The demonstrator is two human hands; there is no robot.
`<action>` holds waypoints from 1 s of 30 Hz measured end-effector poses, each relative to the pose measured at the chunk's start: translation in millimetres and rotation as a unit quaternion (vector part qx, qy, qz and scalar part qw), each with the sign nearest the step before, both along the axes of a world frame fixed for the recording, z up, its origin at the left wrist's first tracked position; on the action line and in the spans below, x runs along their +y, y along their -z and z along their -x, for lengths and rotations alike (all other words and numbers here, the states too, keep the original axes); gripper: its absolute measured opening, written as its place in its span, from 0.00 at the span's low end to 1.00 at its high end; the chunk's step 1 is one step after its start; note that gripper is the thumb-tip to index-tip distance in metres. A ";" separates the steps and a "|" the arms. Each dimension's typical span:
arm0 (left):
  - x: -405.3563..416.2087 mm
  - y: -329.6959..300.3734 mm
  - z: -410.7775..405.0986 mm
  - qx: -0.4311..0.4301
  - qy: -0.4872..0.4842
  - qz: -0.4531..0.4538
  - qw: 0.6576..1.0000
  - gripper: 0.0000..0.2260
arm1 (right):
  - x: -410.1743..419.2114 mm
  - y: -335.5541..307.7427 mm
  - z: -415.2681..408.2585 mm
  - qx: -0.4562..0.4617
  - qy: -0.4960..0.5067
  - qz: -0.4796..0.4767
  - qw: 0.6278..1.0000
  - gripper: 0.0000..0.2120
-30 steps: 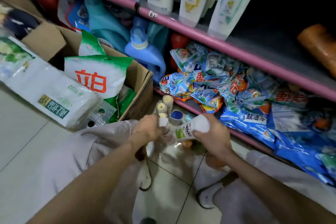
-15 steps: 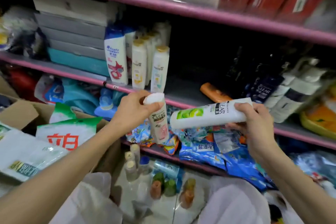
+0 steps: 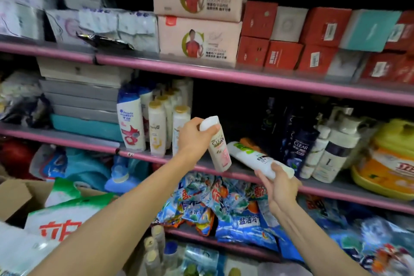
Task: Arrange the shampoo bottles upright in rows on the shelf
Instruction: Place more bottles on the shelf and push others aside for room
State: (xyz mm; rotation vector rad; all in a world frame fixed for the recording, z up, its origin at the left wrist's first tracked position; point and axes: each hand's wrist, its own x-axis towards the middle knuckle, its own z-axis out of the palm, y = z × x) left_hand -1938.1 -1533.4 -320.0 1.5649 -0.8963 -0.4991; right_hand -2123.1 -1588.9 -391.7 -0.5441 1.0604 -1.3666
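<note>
Head view, store shelving. On the middle shelf [image 3: 224, 169], at about 9 o'clock from the hands, short rows of shampoo already stand upright: a blue-capped white bottle [image 3: 131, 122] in front and gold-capped Pantene bottles [image 3: 157, 127] filed behind one another. At 3 o'clock stand dark Clear bottles [image 3: 299, 149] and white pump bottles [image 3: 333, 154]. Between these groups the shelf shows an open gap, where an orange bottle [image 3: 249, 142] lies on its side. Judged from this, the task is partly done: two bottles are in hand and not yet placed, the orange one needs righting, and more small bottles [image 3: 156, 251] wait on the floor at 6 o'clock.

The left hand [image 3: 195, 135] wraps around the white cap end of a pink-labelled Clear bottle [image 3: 218, 147], holding it near upright, base down, just above the shelf's front edge. The right hand [image 3: 279, 184], palm turned up, cradles and grips the lower end of a green-labelled Clear bottle [image 3: 253, 157], which lies tilted, its far end pointing toward 10 o'clock into the gap. Both forearms reach forward from 6 o'clock.
</note>
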 end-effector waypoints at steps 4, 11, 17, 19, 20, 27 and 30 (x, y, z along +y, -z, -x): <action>0.3 1.1 -7.5 -0.007 0.008 -0.005 1.000 0.05 | -16.6 2.3 -18.4 -0.017 0.034 -0.020 0.999 0.26; -6.9 -9.9 -25.6 -0.094 0.105 -0.025 0.990 0.09 | -23.7 -1.7 -29.5 0.290 -0.051 -0.023 0.955 0.39; -21.2 -30.1 -29.0 -0.225 0.158 -0.044 0.960 0.13 | -0.7 -25.8 -54.3 0.452 -0.243 0.226 0.828 0.41; -25.3 -35.2 -32.0 -0.240 0.175 -0.048 0.954 0.14 | -5.3 -37.1 -68.1 0.444 -0.275 0.279 0.806 0.40; -27.1 -37.5 -33.7 -0.248 0.187 -0.051 0.949 0.14 | -9.5 -40.9 -74.6 0.429 -0.284 0.292 0.806 0.36; -43.2 -38.5 -52.8 -0.356 0.179 -0.100 0.912 0.19 | -38.9 -28.0 -104.8 0.443 -0.288 0.316 0.788 0.19; -48.6 -37.1 -54.6 -0.428 0.151 -0.126 0.882 0.20 | -46.2 -22.5 -117.6 0.425 -0.285 0.311 0.801 0.20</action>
